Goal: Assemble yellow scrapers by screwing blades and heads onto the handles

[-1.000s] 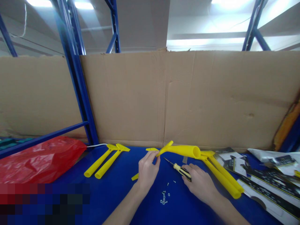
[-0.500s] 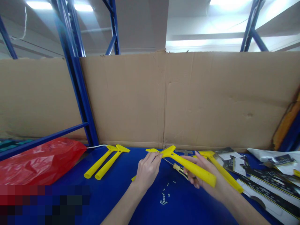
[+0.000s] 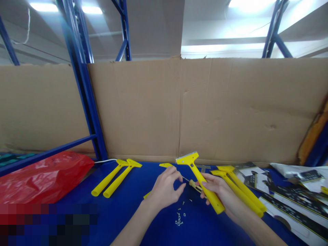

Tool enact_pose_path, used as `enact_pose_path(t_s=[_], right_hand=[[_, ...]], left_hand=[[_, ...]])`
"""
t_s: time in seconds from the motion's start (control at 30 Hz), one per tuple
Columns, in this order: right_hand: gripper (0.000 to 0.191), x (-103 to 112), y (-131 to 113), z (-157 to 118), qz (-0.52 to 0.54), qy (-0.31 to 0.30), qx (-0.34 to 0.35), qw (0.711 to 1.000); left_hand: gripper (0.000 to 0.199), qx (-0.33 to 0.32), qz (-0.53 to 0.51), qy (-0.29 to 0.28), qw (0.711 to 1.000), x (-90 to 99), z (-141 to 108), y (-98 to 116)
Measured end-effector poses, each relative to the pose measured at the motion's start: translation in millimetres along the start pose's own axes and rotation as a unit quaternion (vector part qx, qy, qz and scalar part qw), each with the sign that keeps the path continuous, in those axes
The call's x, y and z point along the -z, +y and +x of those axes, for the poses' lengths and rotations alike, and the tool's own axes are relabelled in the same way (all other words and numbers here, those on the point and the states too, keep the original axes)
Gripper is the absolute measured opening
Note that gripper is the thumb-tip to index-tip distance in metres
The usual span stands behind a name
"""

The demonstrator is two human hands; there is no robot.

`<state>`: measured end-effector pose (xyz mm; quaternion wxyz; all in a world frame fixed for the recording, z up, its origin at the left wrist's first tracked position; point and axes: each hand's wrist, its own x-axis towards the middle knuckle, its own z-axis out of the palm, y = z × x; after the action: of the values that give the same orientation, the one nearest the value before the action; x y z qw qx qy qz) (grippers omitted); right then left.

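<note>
My right hand (image 3: 217, 188) grips a yellow scraper (image 3: 192, 163) by its handle, the head tilted up and to the left. A thin metal strip lies along the scraper head's top edge. My left hand (image 3: 165, 186) is off the scraper, thumb and forefinger curved apart with a gap between them and nothing visible in it. Behind the left hand lies another yellow scraper (image 3: 166, 165), mostly hidden. A screwdriver (image 3: 193, 184) with a pale handle rests on the blue table between my hands, partly covered by the held scraper. Small screws and nuts (image 3: 178, 220) lie scattered below.
Two yellow scrapers (image 3: 121, 177) lie to the left, near a red plastic bag (image 3: 56, 177). Two more yellow scrapers (image 3: 242, 191) lie beside my right hand. Black-and-white printed cards (image 3: 294, 205) spread across the right. A cardboard panel (image 3: 143, 109) stands behind the blue table (image 3: 115, 222).
My left hand has let go of the scraper head, its fingers now apart. My right hand has closed around the handle, and the scraper has turned more upright, showing its metal edge.
</note>
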<state>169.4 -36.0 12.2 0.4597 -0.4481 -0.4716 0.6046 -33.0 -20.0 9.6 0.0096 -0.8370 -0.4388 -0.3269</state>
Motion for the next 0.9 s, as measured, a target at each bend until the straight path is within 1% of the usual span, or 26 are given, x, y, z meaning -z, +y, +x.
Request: enact_pose_path(t_s=[0.07, 0.1, 0.17, 0.27, 0.37, 0.53, 0.63, 0.7, 0.77, 0.9], right_hand=[[0.040, 0.0, 0.7, 0.3, -0.004, 0.003, -0.002, 1.000], [0.040, -0.1, 1.1, 0.5, -0.005, 0.007, -0.003, 1.000], [0.041, -0.1, 2.3, 1.2, -0.008, 0.014, -0.005, 1.000], [0.044, 0.5, 4.6, 2.6, -0.013, 0.010, -0.004, 1.000], [0.045, 1.0, 5.9, 3.0, -0.022, -0.004, 0.003, 1.000], [0.043, -0.9, 5.5, 1.3, -0.039, -0.022, 0.009, 0.999], [0.043, -1.9, 6.2, 1.6, -0.053, -0.037, 0.007, 0.998], [0.048, -2.0, 7.7, 2.8, -0.060, -0.042, -0.003, 0.997], [0.053, -1.9, 9.5, 4.4, -0.066, -0.041, -0.018, 0.997], [0.057, -3.3, 12.3, 5.0, -0.088, -0.056, -0.054, 0.993]], left_hand=[[0.012, 0.027, -0.052, -0.123, 0.991, 0.6, -0.9, 3.6], [0.013, 0.035, -0.073, -0.173, 0.982, 1.2, -1.4, 5.0], [0.014, 0.041, -0.108, -0.242, 0.963, 2.7, -2.1, 6.8], [0.015, 0.044, -0.136, -0.301, 0.943, 4.1, -2.9, 7.7], [0.012, 0.063, -0.147, -0.328, 0.931, 2.2, -3.6, 6.9], [0.005, 0.114, -0.165, -0.340, 0.919, -2.7, -4.9, 4.2], [0.004, 0.127, -0.184, -0.325, 0.919, -2.1, -3.6, 3.7], [0.004, 0.130, -0.207, -0.296, 0.923, -0.3, -1.2, 3.6], [0.004, 0.136, -0.235, -0.253, 0.928, 1.7, 2.2, 3.0], [0.007, 0.166, -0.267, -0.141, 0.939, 2.3, 8.8, -2.4]])
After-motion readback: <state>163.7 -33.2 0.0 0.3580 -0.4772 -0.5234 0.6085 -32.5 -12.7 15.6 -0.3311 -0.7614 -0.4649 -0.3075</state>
